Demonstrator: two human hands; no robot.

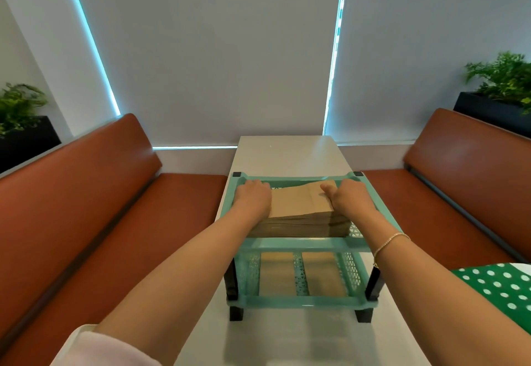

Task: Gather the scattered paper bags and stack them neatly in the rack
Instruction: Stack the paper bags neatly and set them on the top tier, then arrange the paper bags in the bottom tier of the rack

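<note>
A mint-green two-tier plastic rack (301, 243) stands on the narrow white table (287, 153). On its top tier lies a thick stack of brown paper bags (298, 207). My left hand (254, 197) rests on the stack's left side with its fingers curled over the far left edge. My right hand (349, 197) grips the stack's right side, thumb on top of the paper. More brown bags (301, 273) lie flat on the lower tier in two piles, seen through the frame.
Brown padded benches flank the table, one to the left (109, 216) and one to the right (448, 193). A green polka-dot cloth (500, 285) lies at the right edge. Potted plants stand behind both benches. Grey blinds close off the back.
</note>
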